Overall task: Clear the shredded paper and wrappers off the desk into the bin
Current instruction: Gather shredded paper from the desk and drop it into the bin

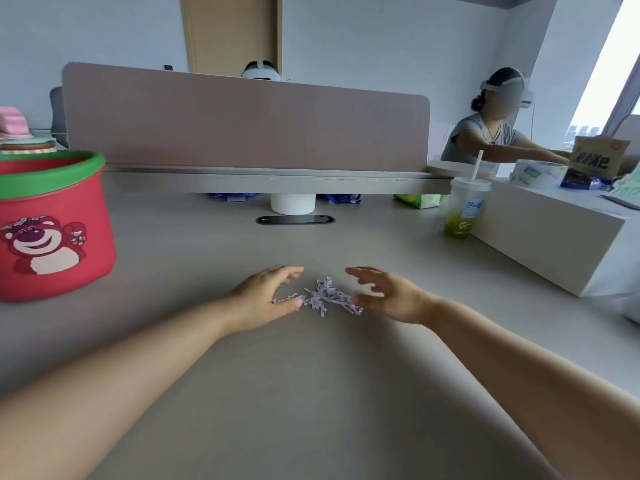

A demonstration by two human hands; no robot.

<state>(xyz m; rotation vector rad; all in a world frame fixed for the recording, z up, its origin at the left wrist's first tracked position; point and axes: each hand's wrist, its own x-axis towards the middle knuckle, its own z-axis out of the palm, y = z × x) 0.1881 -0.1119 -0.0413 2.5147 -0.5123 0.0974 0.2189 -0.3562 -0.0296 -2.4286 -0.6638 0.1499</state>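
**Shreds Gathered, Bin Yet to Receive Them**

At the left edge of the desk (311,382) stands the red bin (69,202), green-rimmed and printed with a bear; its inside cannot be seen from the head view. Well apart from it, near the middle of the desk, the left hand (266,297) is cupped with fingers loosely curved, its thumb touching the edge of a small pile of lilac shredded paper (325,297) but holding nothing. The right hand (389,296), slightly blurred, flanks the pile from the other side with fingers spread and likewise empty.

The scraps appear already drawn into one heap between the two palms, so the step in hand looks like scooping them up. None has been lifted, and the carry to the bin is not yet done.

Further back, along the foot of the pink divider (242,119), lie a blue wrapper (232,196), a second blue wrapper (341,198) and a green wrapper (417,200), all untouched, with a white cylinder (292,204) between the blue pair. To the right stands a plastic cup (464,209) with a straw, beside a white box (554,237). Most of the job, by this showing, lies ahead.
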